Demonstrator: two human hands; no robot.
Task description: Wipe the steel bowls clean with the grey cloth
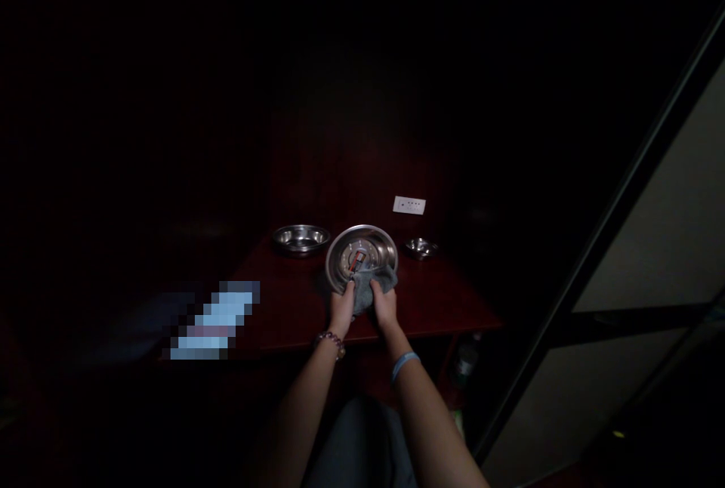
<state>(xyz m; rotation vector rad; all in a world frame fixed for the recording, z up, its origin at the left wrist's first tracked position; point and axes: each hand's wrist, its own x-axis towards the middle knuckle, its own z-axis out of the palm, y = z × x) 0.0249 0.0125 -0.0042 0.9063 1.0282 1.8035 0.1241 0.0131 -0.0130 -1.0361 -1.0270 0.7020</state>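
Note:
A round stainless steel basin (338, 252) is tilted up toward me over the front of the dark red table, a label with red and white on its inner bottom. My left hand (342, 308) grips its lower rim, thumb on the inside. In my right hand (385, 305) is a grey cloth (367, 288), pressed over the basin's lower right edge; the fingers beneath are hidden. Behind, to the left, sits a wider shallow steel bowl (300, 250). A smaller steel bowl (421, 249) lies to the right.
A dark red table (447, 299) carries the bowls against a back wall with a white power socket (409, 205). A pixelated bright patch (212, 325) is at the left. A bottle (465, 363) stands below the table at right, near a framed panel (640, 246). The surroundings are very dark.

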